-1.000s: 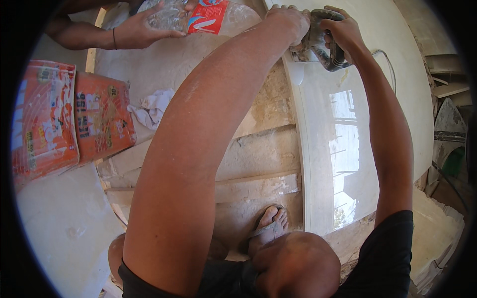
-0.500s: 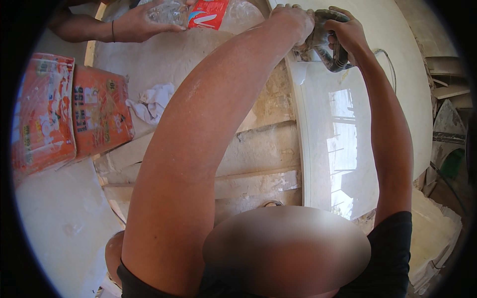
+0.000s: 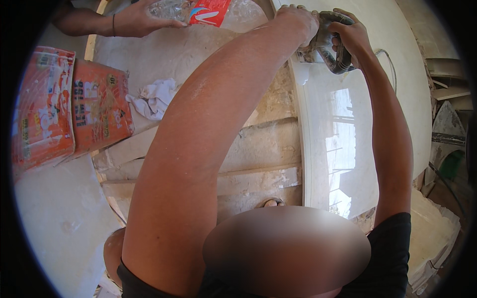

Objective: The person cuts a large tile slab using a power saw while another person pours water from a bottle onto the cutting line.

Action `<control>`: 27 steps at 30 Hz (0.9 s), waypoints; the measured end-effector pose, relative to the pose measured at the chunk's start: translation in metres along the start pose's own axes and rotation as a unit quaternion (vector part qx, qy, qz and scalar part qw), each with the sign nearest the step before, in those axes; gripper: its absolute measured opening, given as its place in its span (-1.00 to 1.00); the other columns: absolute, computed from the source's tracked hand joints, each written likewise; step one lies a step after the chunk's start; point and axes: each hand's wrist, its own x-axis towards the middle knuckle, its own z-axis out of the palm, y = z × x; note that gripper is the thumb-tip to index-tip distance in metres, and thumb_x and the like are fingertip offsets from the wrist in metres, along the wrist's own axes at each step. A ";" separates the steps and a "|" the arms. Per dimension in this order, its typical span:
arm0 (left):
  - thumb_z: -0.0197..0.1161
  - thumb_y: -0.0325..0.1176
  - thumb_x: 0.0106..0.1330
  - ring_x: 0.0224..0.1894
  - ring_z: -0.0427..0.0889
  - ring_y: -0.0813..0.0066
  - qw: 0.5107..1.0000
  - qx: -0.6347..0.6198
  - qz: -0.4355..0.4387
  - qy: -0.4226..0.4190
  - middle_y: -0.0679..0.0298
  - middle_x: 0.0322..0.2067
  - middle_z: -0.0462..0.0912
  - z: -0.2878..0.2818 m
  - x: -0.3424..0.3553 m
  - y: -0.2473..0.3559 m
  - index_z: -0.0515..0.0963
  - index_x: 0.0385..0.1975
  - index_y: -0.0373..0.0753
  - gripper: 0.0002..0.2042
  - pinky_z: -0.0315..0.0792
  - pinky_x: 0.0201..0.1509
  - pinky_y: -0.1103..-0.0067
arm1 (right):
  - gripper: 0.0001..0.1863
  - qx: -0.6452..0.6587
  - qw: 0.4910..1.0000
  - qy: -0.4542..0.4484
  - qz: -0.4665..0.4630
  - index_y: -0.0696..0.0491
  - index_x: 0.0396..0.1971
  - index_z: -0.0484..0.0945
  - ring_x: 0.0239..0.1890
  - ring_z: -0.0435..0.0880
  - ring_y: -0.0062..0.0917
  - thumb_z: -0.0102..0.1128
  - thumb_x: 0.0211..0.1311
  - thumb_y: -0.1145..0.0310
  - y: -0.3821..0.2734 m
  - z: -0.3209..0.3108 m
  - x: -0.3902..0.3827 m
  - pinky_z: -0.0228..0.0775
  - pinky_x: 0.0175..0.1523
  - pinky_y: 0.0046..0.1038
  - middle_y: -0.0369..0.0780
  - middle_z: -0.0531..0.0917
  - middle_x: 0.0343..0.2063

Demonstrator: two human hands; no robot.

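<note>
My left hand [image 3: 301,26] is closed on the body of a dusty dark power tool [image 3: 323,43] at the top edge of a glossy cream tile [image 3: 360,79]. My right hand [image 3: 354,39] is wrapped round the tool's black loop handle, fingers curled, and a thin cord loops to the right of it. Just left of my hands, another person's hand [image 3: 154,20] holds a clear plastic bottle [image 3: 241,14] with a red label. Part of the tool is hidden behind my left fingers.
Orange-red bags [image 3: 99,107] lie at the left beside a crumpled white cloth [image 3: 154,97]. Dusty pale boards [image 3: 263,149] lie beneath my arms. Offcut slabs and debris [image 3: 447,129] line the right. A blurred oval hides the lower middle.
My hands and the tool have edged slightly right. The other person's hand with the bottle, the bags and the cloth sit a little higher in the picture.
</note>
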 end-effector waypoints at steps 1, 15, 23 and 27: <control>0.11 -0.36 0.42 0.29 0.54 0.08 1.000 -0.001 0.000 0.002 -0.03 0.22 0.52 0.000 -0.001 0.000 0.36 0.31 -0.29 -0.54 0.45 0.34 0.26 | -0.41 -0.003 1.000 -0.001 0.001 0.02 0.26 0.52 -0.55 0.51 -0.63 0.28 0.15 0.42 -0.001 0.000 -0.001 0.53 -0.41 -0.43 -0.27 0.57 -0.49; 0.05 -0.33 0.46 0.27 0.55 0.07 1.000 -0.013 0.002 0.017 -0.05 0.20 0.53 0.011 -0.003 0.001 0.36 0.30 -0.30 -0.56 0.47 0.32 0.27 | -0.39 -0.002 1.000 -0.001 -0.005 0.00 0.28 0.52 -0.55 0.51 -0.63 0.27 0.15 0.44 0.002 0.000 -0.010 0.54 -0.42 -0.44 -0.27 0.58 -0.49; 0.02 -0.34 0.48 0.27 0.55 0.06 0.999 0.029 0.027 0.001 -0.03 0.20 0.55 -0.003 -0.020 0.011 0.39 0.28 -0.32 -0.58 0.47 0.33 0.28 | -0.39 -0.009 1.000 0.004 0.001 -0.01 0.28 0.52 -0.54 0.53 -0.63 0.29 0.16 0.44 0.007 -0.006 -0.014 0.57 -0.40 -0.44 -0.27 0.59 -0.46; 0.00 -0.33 0.49 0.27 0.55 0.06 1.000 0.011 0.016 0.012 -0.02 0.21 0.55 0.004 -0.015 0.007 0.40 0.28 -0.32 -0.59 0.46 0.34 0.28 | -0.39 -0.008 1.000 -0.001 -0.001 -0.01 0.29 0.51 -0.54 0.53 -0.63 0.29 0.16 0.44 0.006 -0.004 -0.016 0.57 -0.38 -0.44 -0.27 0.59 -0.47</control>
